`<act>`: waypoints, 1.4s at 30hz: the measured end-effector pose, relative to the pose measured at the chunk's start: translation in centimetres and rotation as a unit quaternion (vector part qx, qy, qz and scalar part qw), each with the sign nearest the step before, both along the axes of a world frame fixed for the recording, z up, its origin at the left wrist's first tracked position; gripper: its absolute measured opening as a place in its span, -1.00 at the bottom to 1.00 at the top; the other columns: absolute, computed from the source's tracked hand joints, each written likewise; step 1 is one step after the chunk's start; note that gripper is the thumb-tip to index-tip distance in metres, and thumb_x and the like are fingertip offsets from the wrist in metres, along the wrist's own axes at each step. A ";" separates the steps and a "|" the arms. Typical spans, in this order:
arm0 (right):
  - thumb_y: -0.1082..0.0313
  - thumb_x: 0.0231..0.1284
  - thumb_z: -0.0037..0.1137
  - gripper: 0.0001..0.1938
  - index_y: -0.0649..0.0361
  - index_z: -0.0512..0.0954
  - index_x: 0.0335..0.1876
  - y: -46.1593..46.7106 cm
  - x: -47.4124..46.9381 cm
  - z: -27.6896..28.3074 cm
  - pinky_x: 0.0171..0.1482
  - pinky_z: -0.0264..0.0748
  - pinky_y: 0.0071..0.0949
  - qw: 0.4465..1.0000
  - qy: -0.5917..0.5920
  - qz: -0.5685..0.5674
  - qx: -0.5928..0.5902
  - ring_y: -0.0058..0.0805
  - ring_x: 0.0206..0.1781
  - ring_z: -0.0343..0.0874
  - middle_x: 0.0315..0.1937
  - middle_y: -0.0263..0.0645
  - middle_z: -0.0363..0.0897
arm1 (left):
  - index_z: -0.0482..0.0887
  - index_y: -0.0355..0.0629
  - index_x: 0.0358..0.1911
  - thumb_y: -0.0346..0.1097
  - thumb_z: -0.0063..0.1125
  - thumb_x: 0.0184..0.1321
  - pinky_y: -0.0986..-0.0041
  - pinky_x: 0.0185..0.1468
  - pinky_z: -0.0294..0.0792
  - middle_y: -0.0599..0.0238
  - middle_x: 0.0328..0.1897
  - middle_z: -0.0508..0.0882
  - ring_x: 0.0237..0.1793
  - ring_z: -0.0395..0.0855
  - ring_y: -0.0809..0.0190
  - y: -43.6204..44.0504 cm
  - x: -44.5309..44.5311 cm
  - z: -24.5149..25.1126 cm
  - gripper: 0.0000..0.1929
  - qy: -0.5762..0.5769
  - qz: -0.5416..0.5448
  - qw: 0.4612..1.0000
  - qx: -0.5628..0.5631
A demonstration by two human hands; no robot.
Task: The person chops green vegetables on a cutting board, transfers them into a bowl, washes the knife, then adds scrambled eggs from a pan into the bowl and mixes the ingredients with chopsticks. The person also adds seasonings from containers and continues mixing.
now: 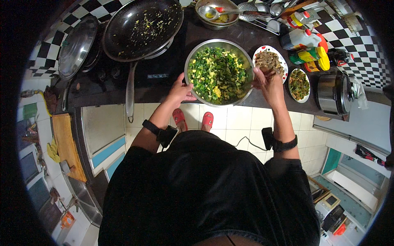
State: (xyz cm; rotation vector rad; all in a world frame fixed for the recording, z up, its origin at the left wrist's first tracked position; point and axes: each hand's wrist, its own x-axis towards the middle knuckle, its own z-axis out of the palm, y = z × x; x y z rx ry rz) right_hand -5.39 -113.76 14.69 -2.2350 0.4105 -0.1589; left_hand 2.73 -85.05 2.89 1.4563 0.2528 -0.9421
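Observation:
Between my hands is a round stainless steel bowl (219,105) full of chopped green leaves mixed with yellow bits of scrambled egg (217,91). A darker patch of chopped green stuff lies toward its right side. My left hand (180,91) grips the bowl's left rim, thumb at the edge and fingers beneath. On the right rim, my right hand (267,85) has hold of it with the thumb on top. The bowl is at the counter's front edge; whether it rests there or is lifted cannot be told.
Left of the bowl, a wok (143,30) with egg scraps sits on the cooktop (154,83), beside a glass lid (77,47). To the right stand a dotted plate (261,49) of brown food, a smaller dish (304,99), bottles (300,40) and a cooker (331,92). Behind is an oil bowl (215,26).

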 end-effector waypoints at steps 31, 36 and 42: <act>0.43 0.23 0.26 -0.89 0.30 0.65 -0.38 4.1 -3.1 -6.6 -0.25 0.51 -0.48 0.965 -0.240 -0.076 0.073 -0.44 -0.37 0.56 -0.42 -0.22 0.62 | 0.06 -0.16 0.46 -0.49 0.08 0.32 0.25 -0.14 0.68 -0.02 -0.04 0.58 -0.23 0.73 0.06 2.2 1.4 0.8 -0.32 -0.009 -0.091 0.996 0.009; 0.33 0.22 0.29 -0.81 0.33 0.62 -0.35 1.5 0.3 -8.7 -0.25 0.50 -0.40 0.958 -0.238 -0.158 -0.039 -0.24 -0.39 0.57 -0.43 -0.11 0.62 | 0.00 -0.15 0.48 -0.51 0.07 0.32 0.25 -0.17 0.69 -0.04 -0.01 0.56 -0.25 0.74 0.05 2.0 1.2 0.7 -0.30 -0.003 -0.074 0.997 0.006; 0.36 0.38 0.11 -0.82 0.36 0.61 -0.23 4.6 3.0 -11.2 -0.14 0.63 -0.50 0.883 -0.173 -0.130 0.418 -0.48 -0.29 0.67 -0.36 -0.23 0.66 | -0.07 -0.11 0.51 -0.49 0.07 0.33 0.21 -0.14 0.69 -0.04 0.03 0.54 -0.19 0.73 0.03 1.9 1.5 0.6 -0.25 0.004 -0.086 0.996 0.009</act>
